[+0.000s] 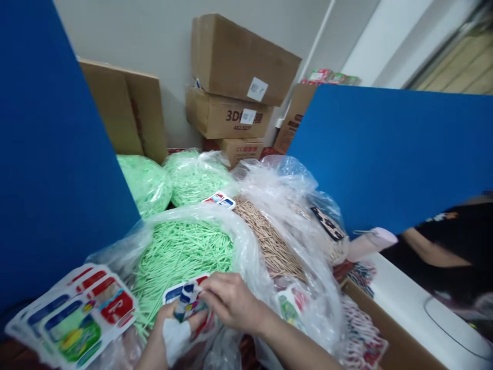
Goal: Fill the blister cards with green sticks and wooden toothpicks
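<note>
Printed pouch (190, 303): seven o'clock from centre, before the green sticks (185, 252).
Left hand (164, 317): grasps its lower part.
Right hand (233, 303): seems to pinch its top edge.
Top edge: best tugged gently, left hand steady.
Blur: hides fingertip contact; co-worker (462, 239), past three o'clock, is cut off.

Head-worn view, forward and down
</note>
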Demonstrator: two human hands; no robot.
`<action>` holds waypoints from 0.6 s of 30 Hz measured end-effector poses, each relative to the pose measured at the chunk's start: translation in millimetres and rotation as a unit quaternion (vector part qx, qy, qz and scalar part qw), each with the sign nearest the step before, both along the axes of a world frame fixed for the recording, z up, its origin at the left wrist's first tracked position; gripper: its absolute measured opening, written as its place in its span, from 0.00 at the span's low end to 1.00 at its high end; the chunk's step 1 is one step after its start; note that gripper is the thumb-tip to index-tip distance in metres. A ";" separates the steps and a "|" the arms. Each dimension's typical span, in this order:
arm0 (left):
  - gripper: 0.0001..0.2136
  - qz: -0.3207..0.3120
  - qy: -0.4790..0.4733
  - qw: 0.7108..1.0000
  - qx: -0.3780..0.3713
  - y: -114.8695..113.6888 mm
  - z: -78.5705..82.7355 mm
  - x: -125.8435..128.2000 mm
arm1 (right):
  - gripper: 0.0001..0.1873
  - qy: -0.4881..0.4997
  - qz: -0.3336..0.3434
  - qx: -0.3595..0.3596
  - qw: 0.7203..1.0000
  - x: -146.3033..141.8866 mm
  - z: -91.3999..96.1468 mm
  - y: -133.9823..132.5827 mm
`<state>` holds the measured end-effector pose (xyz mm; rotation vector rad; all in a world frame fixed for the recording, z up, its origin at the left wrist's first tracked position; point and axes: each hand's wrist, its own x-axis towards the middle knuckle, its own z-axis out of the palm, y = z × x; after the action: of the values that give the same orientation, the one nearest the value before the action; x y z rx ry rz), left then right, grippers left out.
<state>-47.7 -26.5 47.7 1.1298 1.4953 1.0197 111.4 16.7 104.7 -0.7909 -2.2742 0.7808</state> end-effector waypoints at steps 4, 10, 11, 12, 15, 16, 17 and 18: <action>0.11 0.005 0.001 1.000 -0.029 3.2 -7.8 -0.9 | 0.17 0.010 -0.066 -0.076 0.995 54.1 -1.3 12.2; 0.14 0.071 0.013 0.997 -0.039 -5.0 -21.8 0.8 | 0.15 -0.345 -0.315 -0.065 0.882 167.7 -50.6 58.9; 0.14 0.066 0.014 0.997 -0.036 -5.5 -24.6 2.2 | 0.13 -0.377 -0.319 -0.074 0.866 177.7 -60.4 62.7; 0.15 0.059 0.015 0.998 -0.034 -5.7 -27.3 3.8 | 0.11 -0.400 -0.325 -0.080 0.853 183.9 -69.6 64.8; 0.16 0.046 0.012 0.998 -0.039 -5.0 -32.8 7.5 | 0.12 -0.456 -0.342 -0.083 0.817 185.1 -90.6 66.0; 0.16 0.047 0.006 0.998 -0.046 -4.9 -33.7 8.0 | 0.13 -0.469 -0.346 -0.081 0.808 182.7 -95.1 66.0; 0.17 0.048 -0.001 0.997 -0.054 -4.9 -34.2 8.1 | 0.14 -0.480 -0.347 -0.079 0.801 180.4 -98.5 66.3; 0.17 0.050 -0.008 0.997 -0.061 -5.1 -34.2 7.7 | 0.14 -0.490 -0.347 -0.077 0.796 178.9 -100.8 66.9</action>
<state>-40.0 -31.6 13.5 0.9666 1.5918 0.9890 290.3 83.6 3.9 -2.3592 -2.3656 0.1691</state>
